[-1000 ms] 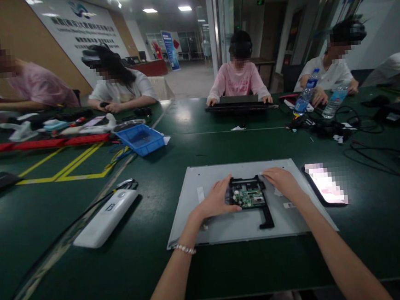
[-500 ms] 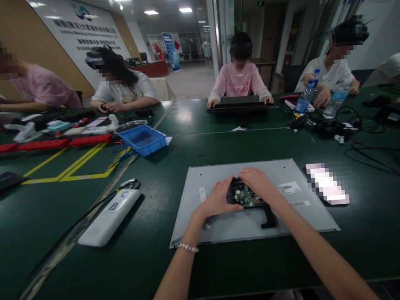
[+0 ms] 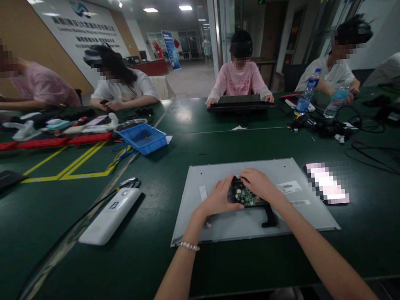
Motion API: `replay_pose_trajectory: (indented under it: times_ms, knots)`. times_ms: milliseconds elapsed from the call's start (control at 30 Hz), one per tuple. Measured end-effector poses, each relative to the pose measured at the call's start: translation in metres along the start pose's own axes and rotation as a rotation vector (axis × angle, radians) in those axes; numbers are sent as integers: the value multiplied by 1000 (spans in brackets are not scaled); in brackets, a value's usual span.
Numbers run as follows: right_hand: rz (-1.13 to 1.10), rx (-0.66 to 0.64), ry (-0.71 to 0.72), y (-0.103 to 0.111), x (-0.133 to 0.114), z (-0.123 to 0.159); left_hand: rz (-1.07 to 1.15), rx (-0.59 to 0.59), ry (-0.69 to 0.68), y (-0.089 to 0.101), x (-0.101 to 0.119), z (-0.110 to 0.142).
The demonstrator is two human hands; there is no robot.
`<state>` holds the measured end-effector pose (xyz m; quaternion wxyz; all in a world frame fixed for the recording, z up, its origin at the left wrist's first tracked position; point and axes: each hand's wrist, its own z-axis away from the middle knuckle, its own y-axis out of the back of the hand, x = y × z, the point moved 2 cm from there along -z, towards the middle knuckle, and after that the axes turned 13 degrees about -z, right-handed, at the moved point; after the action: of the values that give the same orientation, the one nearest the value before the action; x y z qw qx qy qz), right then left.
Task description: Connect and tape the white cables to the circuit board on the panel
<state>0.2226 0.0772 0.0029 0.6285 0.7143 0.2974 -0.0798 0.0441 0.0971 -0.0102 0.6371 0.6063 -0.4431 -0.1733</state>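
So you've got that little green circuit board [image 3: 246, 198] in its black plastic frame [image 3: 269, 216], sitting around the middle of the flat grey panel [image 3: 234, 230] on the green surface [image 3: 161, 273]. Your left hand [image 3: 217, 197] is holding the frame by its left side, fingers up near the top corner and thumb along the bottom. Your right hand [image 3: 260, 184] is curled over the top and right part, fingertips bunched at the upper edge, but I can't tell if they're pinching anything, since your own hand hides it.

Handling-wise, I'd guess the board's light and stiff, and the parts on it are the fragile bit, so I'd stick to the plastic rim and not lean on the green area. The frame looks rigid, but that thin arm poking out toward you could flex or snap, so don't lift by it. The panel's probably smooth enough for the frame to slide, and its edges might be a bit sharp, imo. Phone's [image 3: 327, 184] just beside it, right side.
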Motion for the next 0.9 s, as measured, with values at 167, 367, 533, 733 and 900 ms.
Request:
replay_pose_trajectory:
  times_ms: [167, 367, 533, 733, 900]
  knots:
    - [-40, 68, -15, 18, 5, 7, -7, -12, -8, 1, 1, 1]
    - [-135, 141, -155, 54, 61, 63, 34, -12, 72, 11, 9, 3]
    - [-323, 122, -307, 56, 95, 104, -2, 104, 82, 23, 32, -3]
    - [-348, 55, -336, 46, 89, 100, -133, 53, -82, 13, 80, -6]
    - [-405, 104, -410, 46, 89, 103, -241, 33, -111, -2, 104, -1]
